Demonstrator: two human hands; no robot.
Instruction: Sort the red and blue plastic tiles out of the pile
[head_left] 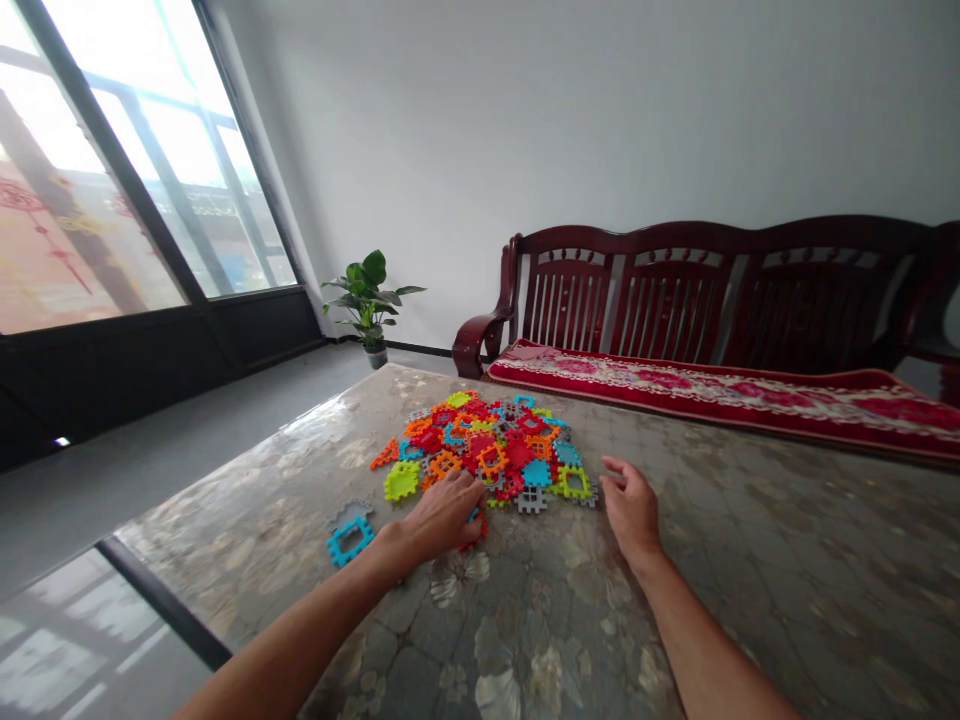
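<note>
A heap of flat plastic interlocking tiles (517, 455) with notched edges, in red, orange, blue, lime green and grey, lies on the table. At the heap's near edge, my left hand (450, 508) has its fingers curled down over tiles. A bit of blue shows between its thumb and fingers, and a red tile (475, 538) peeks out beneath; the hand hides most of both. To the heap's right is my right hand (631, 505), fingers apart and holding nothing, beside a lime green square frame tile (574, 484). A blue frame tile (350, 541) lies apart, left of my left forearm.
The table (540, 620) has a patterned, glossy cover. Behind it stands a dark red wooden bench (637, 300) with a red floral cushion (675, 385). A potted plant (371, 300) stands by the wall, and a window (150, 150) is at left.
</note>
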